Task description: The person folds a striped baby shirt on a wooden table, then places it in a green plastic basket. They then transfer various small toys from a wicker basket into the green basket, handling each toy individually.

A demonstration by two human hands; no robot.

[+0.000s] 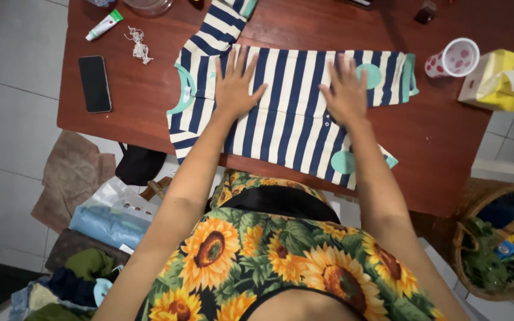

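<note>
Left hand [235, 85]: I see it flat, fingers spread, on the striped romper [287, 113].
Right hand [346, 92]: flat, spread, holding nothing.
Risk: romper's near edge overhangs the table [447, 154]; I judge it could slide off.

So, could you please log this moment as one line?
left hand: flat on striped garment | right hand: flat on it | garment: spread on wooden table | nearby: phone, spotted cup

Navy-and-cream striped baby romper [287, 113] with mint trim and mint round patches lies flat across my desk [138, 95], neck toward the left, one sleeve angled up, lower edge hanging over the near edge.
</note>
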